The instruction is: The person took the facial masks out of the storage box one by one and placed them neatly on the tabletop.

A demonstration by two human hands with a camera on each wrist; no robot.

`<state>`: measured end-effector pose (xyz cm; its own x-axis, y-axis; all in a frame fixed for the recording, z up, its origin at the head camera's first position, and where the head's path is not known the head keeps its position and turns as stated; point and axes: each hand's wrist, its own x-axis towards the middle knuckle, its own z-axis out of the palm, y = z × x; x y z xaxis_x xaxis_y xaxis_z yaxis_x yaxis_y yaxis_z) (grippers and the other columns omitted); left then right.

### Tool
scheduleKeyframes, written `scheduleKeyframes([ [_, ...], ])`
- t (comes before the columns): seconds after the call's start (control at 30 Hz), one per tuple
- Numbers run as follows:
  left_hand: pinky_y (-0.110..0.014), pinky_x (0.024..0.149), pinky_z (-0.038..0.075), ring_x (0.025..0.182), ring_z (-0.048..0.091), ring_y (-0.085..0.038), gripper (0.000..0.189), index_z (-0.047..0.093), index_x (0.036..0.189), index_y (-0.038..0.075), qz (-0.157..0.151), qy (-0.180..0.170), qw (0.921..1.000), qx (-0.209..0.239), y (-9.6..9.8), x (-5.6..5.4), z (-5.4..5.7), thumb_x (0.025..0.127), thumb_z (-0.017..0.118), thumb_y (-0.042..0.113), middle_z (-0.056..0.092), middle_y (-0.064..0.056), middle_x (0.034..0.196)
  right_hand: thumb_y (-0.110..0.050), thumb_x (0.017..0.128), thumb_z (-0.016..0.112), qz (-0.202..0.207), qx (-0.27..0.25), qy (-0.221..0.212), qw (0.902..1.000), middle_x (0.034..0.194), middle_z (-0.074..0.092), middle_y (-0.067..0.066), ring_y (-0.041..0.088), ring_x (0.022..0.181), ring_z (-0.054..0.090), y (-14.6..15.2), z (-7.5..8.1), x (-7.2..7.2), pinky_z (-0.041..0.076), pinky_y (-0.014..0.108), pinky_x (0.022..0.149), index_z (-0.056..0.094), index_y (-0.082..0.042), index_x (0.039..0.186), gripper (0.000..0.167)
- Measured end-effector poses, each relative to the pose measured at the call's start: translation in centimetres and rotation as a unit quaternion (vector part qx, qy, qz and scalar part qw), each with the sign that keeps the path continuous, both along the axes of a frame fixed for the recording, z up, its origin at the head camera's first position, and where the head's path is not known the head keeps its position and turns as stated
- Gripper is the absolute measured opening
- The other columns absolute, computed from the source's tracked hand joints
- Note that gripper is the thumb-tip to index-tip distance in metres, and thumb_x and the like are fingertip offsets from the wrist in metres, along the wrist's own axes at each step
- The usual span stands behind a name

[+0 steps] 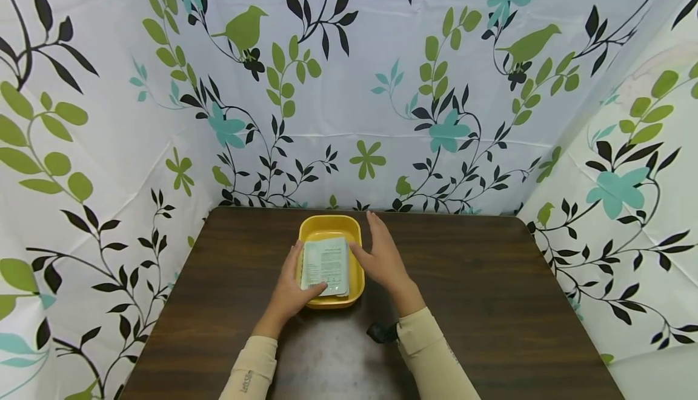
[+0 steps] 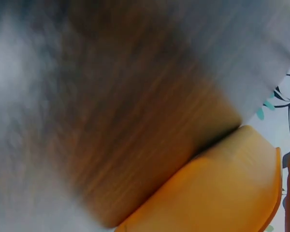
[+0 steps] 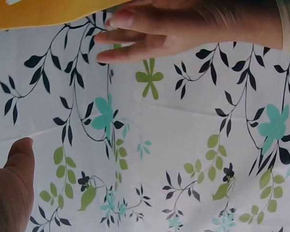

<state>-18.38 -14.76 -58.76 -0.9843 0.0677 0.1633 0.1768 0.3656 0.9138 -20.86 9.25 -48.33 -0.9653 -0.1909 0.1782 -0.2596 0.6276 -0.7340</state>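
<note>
A yellow tray (image 1: 357, 291) is toward the back of the table, left of centre. Inside it lies a pale green printed booklet (image 1: 326, 263). My left hand (image 1: 291, 288) is at the tray's left side, fingers extended along the wall, its thumb reaching over the booklet's lower edge. At the right side my right hand (image 1: 386, 259) has straight, spread fingers, with the thumb beside the rim. The right wrist view shows the left hand (image 3: 169, 29) with fingers extended, close to the tray (image 3: 43, 17). In the left wrist view the tray (image 2: 208, 188) fills the lower right, partly blurred.
The dark wood table (image 1: 474, 291) extends to both sides of the tray. A white cloth (image 1: 349, 97) printed with leaves, birds and flowers hangs behind and around it. A black wrist-worn device (image 1: 382, 333) sits by the right sleeve.
</note>
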Motion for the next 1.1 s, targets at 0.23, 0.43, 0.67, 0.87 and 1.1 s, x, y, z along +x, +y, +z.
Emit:
scheduleKeyframes([
  [0.23,-0.07,0.121,0.016,0.16,0.002,-0.036,0.128,0.015,0.165,0.017,-0.018,-0.009,0.9985,-0.052,-0.2,0.3,-0.4,0.067,0.096,0.037,0.007,-0.008,0.174,-0.031,0.096,0.067,-0.003,-0.059,-0.031,0.9978,0.163,0.036,0.017,0.037,0.148,0.04,-2.4,-2.8,-0.6,0.034,0.058,0.119,0.029,-0.007,0.161,0.079],
  [0.43,-0.069,0.121,0.02,0.16,-0.001,-0.037,0.139,0.012,0.166,0.018,-0.023,-0.02,0.9945,-0.1,-0.3,0.3,-1.2,0.061,0.097,0.049,0.001,-0.01,0.174,-0.027,0.094,0.071,-0.027,-0.112,-0.088,0.9895,0.159,0.042,0.021,0.041,0.144,0.044,-4.4,-6.1,-0.5,0.038,0.058,0.116,0.031,-0.005,0.16,0.08],
  [0.67,-0.068,0.121,0.02,0.16,-0.001,-0.036,0.142,0.012,0.166,0.016,-0.019,-0.019,0.9911,-0.131,-0.2,0.3,-1.4,0.059,0.094,0.06,0.0,-0.012,0.174,-0.021,0.089,0.074,-0.065,-0.164,-0.111,0.9782,0.16,0.039,0.024,0.041,0.149,0.038,-5.8,-7.9,-0.6,0.031,0.057,0.12,0.031,0.001,0.158,0.084],
  [0.87,-0.067,0.121,0.023,0.16,0.003,-0.038,0.14,0.015,0.165,0.012,-0.012,-0.014,0.987,-0.159,-0.1,0.4,-1.4,0.06,0.092,0.063,0.001,-0.013,0.174,-0.01,0.089,0.072,-0.042,-0.141,-0.109,0.9831,0.132,0.064,0.022,0.035,0.115,0.064,-6.6,-8.1,-1.3,0.051,0.054,0.1,0.049,0.001,0.145,0.062],
  [1.1,-0.065,0.121,0.025,0.16,0.006,-0.038,0.139,0.017,0.165,0.01,-0.005,-0.007,0.9834,-0.181,0.0,0.6,-1.4,0.061,0.091,0.065,0.004,-0.014,0.174,-0.011,0.089,0.073,-0.052,-0.108,-0.141,0.9827,0.127,0.065,0.02,0.033,0.11,0.065,-6.9,-8.2,-1.6,0.053,0.052,0.096,0.053,0.003,0.138,0.055],
])
